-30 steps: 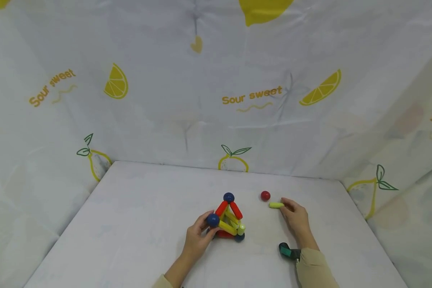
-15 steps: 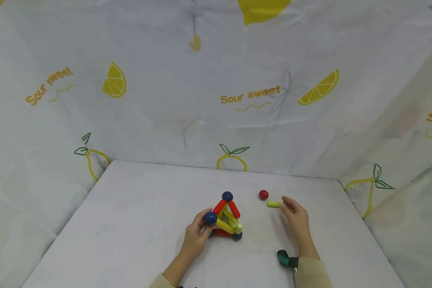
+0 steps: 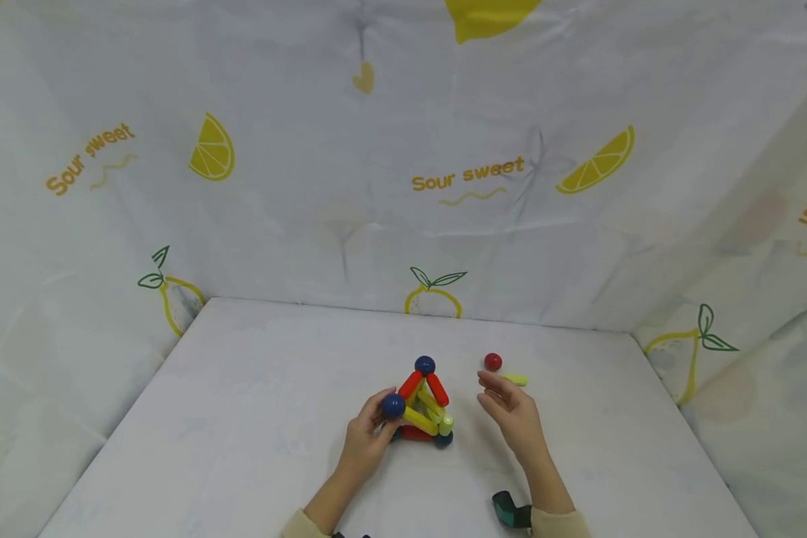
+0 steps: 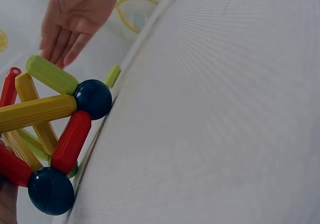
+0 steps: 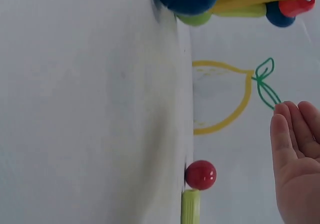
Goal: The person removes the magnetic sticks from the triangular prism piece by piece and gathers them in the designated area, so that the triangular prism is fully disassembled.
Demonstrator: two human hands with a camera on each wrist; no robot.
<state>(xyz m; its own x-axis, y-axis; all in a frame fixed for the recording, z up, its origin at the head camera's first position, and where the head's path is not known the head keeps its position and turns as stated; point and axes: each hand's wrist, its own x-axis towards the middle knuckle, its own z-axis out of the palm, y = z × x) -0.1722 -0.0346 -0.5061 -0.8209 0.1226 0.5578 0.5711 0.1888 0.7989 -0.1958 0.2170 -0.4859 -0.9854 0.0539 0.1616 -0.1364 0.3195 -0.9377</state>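
Note:
My left hand (image 3: 365,442) holds the left side of a frame built of magnetic rods and balls, its fingers and thumb around a blue ball (image 3: 393,406). Red, yellow and light green rods join the frame's blue balls; a yellow rod (image 4: 40,112) and a red rod (image 4: 72,141) show close up in the left wrist view. To the right of the frame, my right hand (image 3: 516,418) hovers with nothing in it, fingers extended. Just beyond that hand a loose light green rod (image 3: 515,379) lies on the table, partly hidden by the fingers.
A red ball (image 3: 493,362) sits beside the loose rod. The white table (image 3: 262,388) meets a lemon-print cloth (image 3: 296,224) at its back edge. A dark strap with a green patch (image 3: 511,512) is at my right wrist.
My right hand has come away from the loose light green rod, moving left toward the frame, and the rod stays on the table. My left hand keeps its hold.

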